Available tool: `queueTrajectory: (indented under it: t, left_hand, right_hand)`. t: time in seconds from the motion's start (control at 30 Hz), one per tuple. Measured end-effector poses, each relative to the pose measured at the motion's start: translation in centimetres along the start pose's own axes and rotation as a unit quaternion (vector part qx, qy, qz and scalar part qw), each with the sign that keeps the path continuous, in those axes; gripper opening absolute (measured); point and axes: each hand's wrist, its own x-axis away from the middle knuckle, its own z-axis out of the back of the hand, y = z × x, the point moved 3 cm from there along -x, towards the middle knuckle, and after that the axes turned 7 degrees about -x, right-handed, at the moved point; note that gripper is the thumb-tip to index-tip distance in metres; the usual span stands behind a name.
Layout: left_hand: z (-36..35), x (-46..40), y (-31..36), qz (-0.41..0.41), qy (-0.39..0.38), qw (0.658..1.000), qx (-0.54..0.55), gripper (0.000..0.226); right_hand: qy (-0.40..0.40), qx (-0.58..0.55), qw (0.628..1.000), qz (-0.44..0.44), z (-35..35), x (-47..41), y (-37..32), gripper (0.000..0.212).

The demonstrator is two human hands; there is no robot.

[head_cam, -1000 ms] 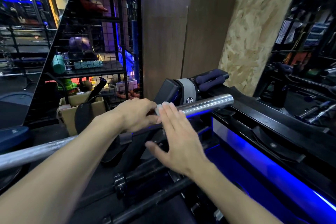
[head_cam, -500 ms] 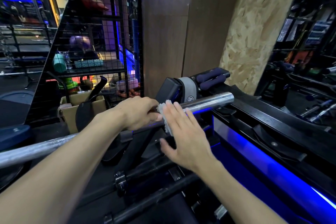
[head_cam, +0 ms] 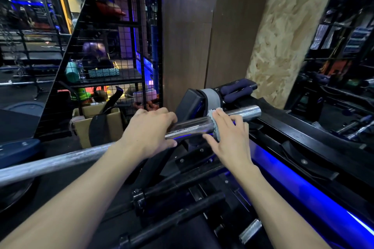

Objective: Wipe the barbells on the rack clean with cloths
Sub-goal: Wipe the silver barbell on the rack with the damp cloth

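Observation:
A steel barbell [head_cam: 194, 125] lies across the black rack [head_cam: 283, 127], running from the lower left up to its shiny sleeve end at centre right. My left hand [head_cam: 149, 131] grips the bar near where the sleeve begins, fingers curled over the top. My right hand [head_cam: 228, 135] presses a small grey cloth [head_cam: 214, 125] against the sleeve with straight fingers laid over the bar. Most of the cloth is hidden under my palm.
More dark bars [head_cam: 172, 204] lie lower in the rack below my arms. A blue light strip [head_cam: 303, 188] runs along the right. A black and grey pad [head_cam: 202, 99] sits behind the sleeve. A wire mesh shelf [head_cam: 105, 66] with gear stands at the left, a wooden pillar [head_cam: 192, 36] behind.
My right hand has slid the cloth along the sleeve toward its free end, away from my left hand. The left hand keeps its grip in the same spot.

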Motion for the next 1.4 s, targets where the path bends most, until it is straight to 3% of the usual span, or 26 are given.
queueTrajectory:
  t: [0.2, 0.4, 0.5, 0.63, 0.7, 0.93, 1.17, 1.27, 1.4]
  left_hand:
    - [-0.2, 0.9, 0.4, 0.041, 0.028, 0.999, 0.019, 0.051]
    - [-0.6, 0.9, 0.3, 0.049, 0.030, 0.997, 0.042, 0.051]
    - [-0.6, 0.8, 0.3, 0.047, 0.028, 0.998, 0.028, 0.050]
    - [-0.6, 0.5, 0.0, 0.034, 0.030, 0.999, 0.018, 0.048]
    - [-0.5, 0.2, -0.3, 0.030, 0.019, 0.999, 0.035, 0.051]
    - [-0.8, -0.3, -1.3, 0.032, -0.005, 0.996, 0.083, 0.044]
    - [-0.9, -0.2, -1.2, 0.023, -0.013, 0.996, 0.089, 0.047]
    - [-0.8, -0.1, -1.3, 0.026, -0.010, 0.995, 0.095, 0.045]
    - [-0.8, 0.0, -1.1, 0.026, 0.000, 0.994, 0.107, 0.042]
  right_hand:
    - [0.011, -0.103, 0.994, 0.036, 0.6, -0.4, 0.4, 0.055]
    - [0.050, -0.257, 0.963, -0.062, 1.8, -0.1, -1.9, 0.040]
    - [0.071, -0.303, 0.950, 0.018, 1.7, 0.8, -6.0, 0.032]
    - [0.066, -0.249, 0.960, 0.114, 0.0, 2.0, -8.5, 0.024]
    - [0.073, -0.226, 0.964, 0.118, -0.6, 2.0, -7.3, 0.023]
    - [0.095, -0.167, 0.976, -0.101, 0.1, 0.7, -0.9, 0.029]
    - [0.057, -0.159, 0.980, 0.106, 0.2, 1.6, -6.8, 0.037]
    - [0.068, -0.140, 0.986, 0.058, 0.3, -0.1, -2.0, 0.040]
    - [0.096, -0.100, 0.986, -0.098, 1.0, -1.9, 4.8, 0.038]
